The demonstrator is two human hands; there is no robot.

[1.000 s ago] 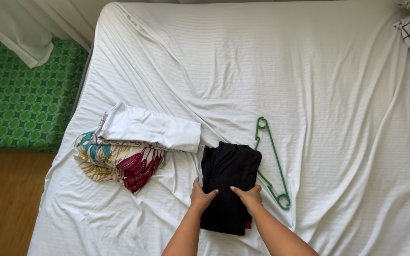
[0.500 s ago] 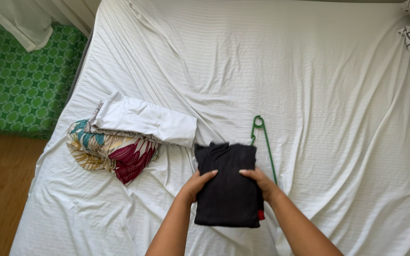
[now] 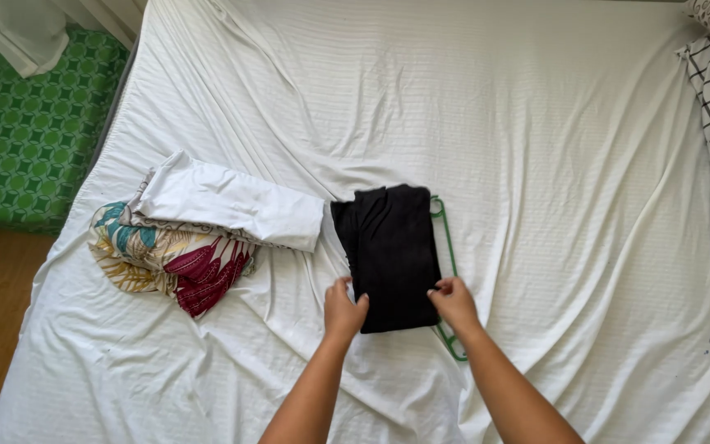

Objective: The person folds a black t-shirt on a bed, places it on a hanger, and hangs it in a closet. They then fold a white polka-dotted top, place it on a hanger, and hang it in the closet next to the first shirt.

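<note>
Both hands pinch the near corners of the folded black garment [image 3: 392,256] on the bed [image 3: 552,148]: the left hand [image 3: 343,311] closed on its left corner, the right hand [image 3: 454,301] on its right, likely to keep the fold square. It lies over a green hanger [image 3: 447,247], just beside a white garment [image 3: 232,201] topping a patterned pile [image 3: 166,259].
</note>
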